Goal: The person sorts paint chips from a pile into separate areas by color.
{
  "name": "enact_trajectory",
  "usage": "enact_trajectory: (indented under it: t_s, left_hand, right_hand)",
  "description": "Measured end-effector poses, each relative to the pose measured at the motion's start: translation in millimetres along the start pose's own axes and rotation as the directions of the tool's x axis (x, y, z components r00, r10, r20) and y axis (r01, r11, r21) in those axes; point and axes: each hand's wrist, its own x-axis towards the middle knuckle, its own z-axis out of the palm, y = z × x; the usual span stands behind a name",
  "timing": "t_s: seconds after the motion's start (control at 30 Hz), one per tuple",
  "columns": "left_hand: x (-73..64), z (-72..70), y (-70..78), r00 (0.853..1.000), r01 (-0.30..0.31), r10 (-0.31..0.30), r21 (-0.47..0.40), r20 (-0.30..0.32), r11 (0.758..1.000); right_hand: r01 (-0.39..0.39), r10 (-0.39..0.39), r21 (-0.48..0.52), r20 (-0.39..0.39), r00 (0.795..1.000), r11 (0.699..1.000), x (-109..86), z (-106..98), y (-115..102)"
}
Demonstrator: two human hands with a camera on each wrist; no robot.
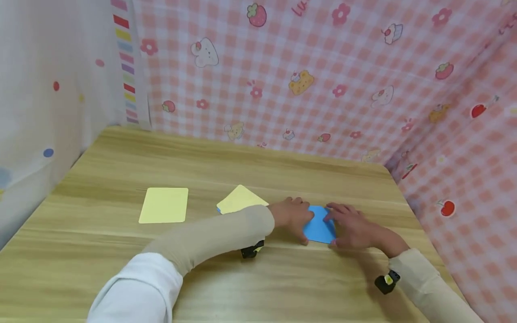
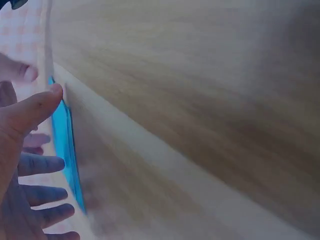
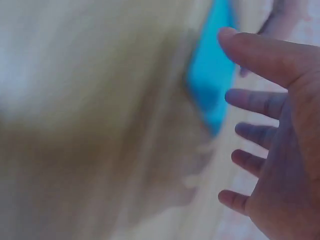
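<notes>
Head view: 2 yellow sheets, 1 blue sheet (btw both hands).

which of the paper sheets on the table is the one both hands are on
The blue sheet, lying between the left hand and right hand. The two yellow sheets, a flat one and an angled one, lie untouched farther left.
</notes>
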Motion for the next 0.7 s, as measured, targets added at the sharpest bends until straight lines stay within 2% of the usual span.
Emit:
enact_trajectory:
  t_s: [0.13,0.23,0.3,0.4,0.47,0.57,0.7]
  left_hand:
    - [-27.1,-13.5,-25.8,1.0,-0.03,0.03,0.003,0.004,1.0]
    - [-61.2,-29.7,-56.7,0.999,-0.032,0.035,-0.066,0.042,0.997]
    - [-85.4,-33.8,-79.0,0.997,-0.033,0.04,-0.109,0.069,0.994]
    - [-113.4,-26.3,-106.1,0.995,-0.023,0.037,-0.149,0.091,0.989]
    - [-124.2,-15.4,-118.5,0.995,-0.014,0.03,-0.158,0.099,0.987]
    - [-132.4,-1.0,-127.6,0.994,0.013,0.008,-0.187,0.111,0.982]
    - [-136.2,7.4,-129.7,0.993,0.047,-0.02,-0.235,0.114,0.971]
  right_hand:
    - [0.007,-0.007,0.0,-0.063,0.998,1.0,19.4,-11.6,-24.3]
    - [0.032,-0.036,-0.028,-0.121,0.992,0.999,38.8,-12.5,-52.5]
    - [0.03,-0.038,-0.055,-0.139,0.99,0.998,52.2,-7.7,-74.0]
    - [0.005,-0.016,-0.09,-0.121,0.993,0.996,72.9,4.7,-105.5]
    - [-0.017,0.006,-0.11,-0.095,0.995,0.994,87.4,14.8,-123.0]
    - [-0.02,0.015,-0.106,-0.045,0.999,0.994,106.2,27.6,-141.1]
    - [0.0,0.001,-0.091,0.002,1.0,0.996,122.2,38.7,-149.0]
